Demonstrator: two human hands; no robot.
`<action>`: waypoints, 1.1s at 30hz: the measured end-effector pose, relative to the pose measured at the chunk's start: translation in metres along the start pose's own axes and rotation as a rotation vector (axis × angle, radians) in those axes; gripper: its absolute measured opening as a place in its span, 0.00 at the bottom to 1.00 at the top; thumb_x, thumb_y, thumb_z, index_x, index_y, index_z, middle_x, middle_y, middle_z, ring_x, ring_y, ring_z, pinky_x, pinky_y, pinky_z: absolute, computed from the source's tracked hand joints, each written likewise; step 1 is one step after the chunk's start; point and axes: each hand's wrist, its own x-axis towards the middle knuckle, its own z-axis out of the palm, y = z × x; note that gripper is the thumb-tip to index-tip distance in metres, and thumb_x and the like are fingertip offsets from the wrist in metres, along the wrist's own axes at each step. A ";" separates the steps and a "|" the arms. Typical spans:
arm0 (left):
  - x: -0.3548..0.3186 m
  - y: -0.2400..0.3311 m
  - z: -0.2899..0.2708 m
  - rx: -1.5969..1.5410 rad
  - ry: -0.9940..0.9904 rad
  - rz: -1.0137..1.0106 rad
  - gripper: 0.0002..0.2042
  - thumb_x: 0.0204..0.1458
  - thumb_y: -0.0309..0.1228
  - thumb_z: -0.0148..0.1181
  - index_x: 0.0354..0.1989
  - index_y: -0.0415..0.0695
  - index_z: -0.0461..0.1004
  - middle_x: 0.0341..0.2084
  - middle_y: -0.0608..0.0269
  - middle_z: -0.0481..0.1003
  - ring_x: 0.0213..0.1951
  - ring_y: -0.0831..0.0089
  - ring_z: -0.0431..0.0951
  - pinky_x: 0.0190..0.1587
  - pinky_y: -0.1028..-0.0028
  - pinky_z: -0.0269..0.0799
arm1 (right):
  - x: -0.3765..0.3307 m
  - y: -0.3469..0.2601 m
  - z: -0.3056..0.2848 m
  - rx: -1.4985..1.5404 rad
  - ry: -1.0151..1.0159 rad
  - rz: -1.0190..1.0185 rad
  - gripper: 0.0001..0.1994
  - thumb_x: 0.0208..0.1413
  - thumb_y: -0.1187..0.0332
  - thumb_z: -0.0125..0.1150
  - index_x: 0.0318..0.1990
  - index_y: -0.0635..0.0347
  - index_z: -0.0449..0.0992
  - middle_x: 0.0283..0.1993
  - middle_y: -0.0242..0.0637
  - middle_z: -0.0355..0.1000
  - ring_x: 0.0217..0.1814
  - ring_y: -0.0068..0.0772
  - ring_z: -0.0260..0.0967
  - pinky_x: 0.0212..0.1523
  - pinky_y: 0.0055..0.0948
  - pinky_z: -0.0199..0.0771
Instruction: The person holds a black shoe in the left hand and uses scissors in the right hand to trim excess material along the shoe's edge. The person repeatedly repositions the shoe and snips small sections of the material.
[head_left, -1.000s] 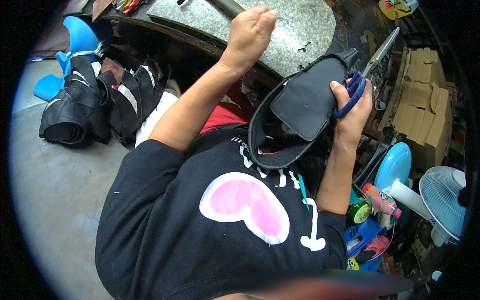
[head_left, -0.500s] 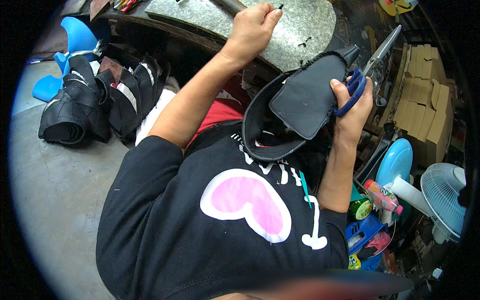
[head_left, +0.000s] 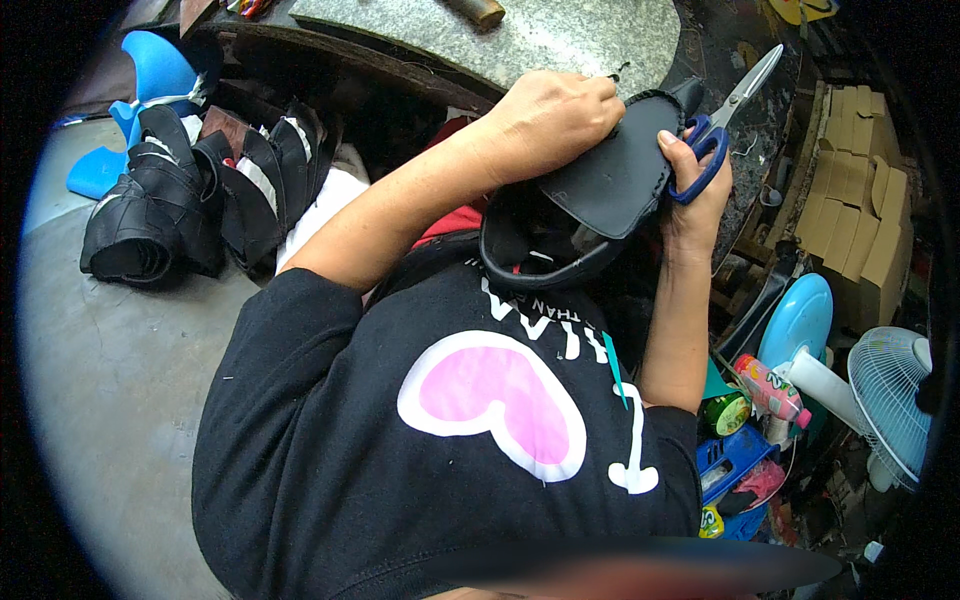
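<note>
My right hand point(head_left: 695, 205) is closed around scissors point(head_left: 707, 155) with blue handles, their blades pointing up and away to the right. Its thumb lies beside a black leather shoe part point(head_left: 615, 185), a smooth panel with a gathered edge. A wide black band point(head_left: 545, 275) curves below the panel, near my shirt. My left hand point(head_left: 565, 120) has its fingers curled at the panel's far edge; what they pinch is hidden. A small black scrap point(head_left: 622, 72) shows just past those fingertips, on a speckled stone slab point(head_left: 580, 40).
A wooden handle point(head_left: 477, 12) lies on the slab. At left, bundled black shoe pieces point(head_left: 150, 225) and a blue fan blade point(head_left: 155, 70) lie on a grey surface point(head_left: 120, 370). Brown cardboard boxes point(head_left: 850, 200), a blue fan point(head_left: 885, 395) and a pink bottle point(head_left: 772, 390) stand at right.
My left hand has come back from over the slab, moving right and nearer, to the shoe part's edge. The shoe part has shifted slightly away from me; my right hand still holds the scissors.
</note>
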 end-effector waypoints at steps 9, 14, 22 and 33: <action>0.015 -0.022 0.010 -0.570 0.619 -0.438 0.08 0.58 0.31 0.52 0.35 0.38 0.71 0.28 0.48 0.74 0.32 0.51 0.76 0.36 0.62 0.71 | 0.005 0.009 -0.007 0.022 -0.028 0.042 0.13 0.44 0.71 0.68 0.35 0.59 0.68 0.30 0.24 0.62 0.30 0.17 0.59 0.33 0.18 0.62; 0.006 -0.021 -0.003 -0.343 0.137 -0.281 0.13 0.51 0.34 0.61 0.44 0.46 0.74 0.32 0.56 0.75 0.32 0.63 0.78 0.35 0.69 0.72 | 0.006 0.011 -0.006 0.050 -0.024 0.058 0.14 0.44 0.70 0.69 0.35 0.60 0.69 0.30 0.24 0.62 0.30 0.16 0.59 0.33 0.18 0.62; 0.013 -0.013 0.012 -0.040 0.123 -0.053 0.06 0.51 0.30 0.57 0.34 0.41 0.73 0.31 0.54 0.74 0.33 0.57 0.77 0.36 0.63 0.73 | 0.006 0.012 -0.007 0.017 -0.038 0.024 0.13 0.44 0.70 0.68 0.35 0.59 0.68 0.31 0.24 0.62 0.30 0.17 0.59 0.34 0.18 0.62; 0.023 -0.034 -0.010 -0.125 0.116 -0.429 0.18 0.52 0.47 0.57 0.29 0.41 0.76 0.27 0.50 0.76 0.33 0.53 0.78 0.35 0.59 0.73 | 0.006 0.013 -0.008 -0.012 -0.059 -0.013 0.15 0.43 0.67 0.69 0.36 0.59 0.69 0.31 0.26 0.63 0.32 0.18 0.60 0.35 0.19 0.62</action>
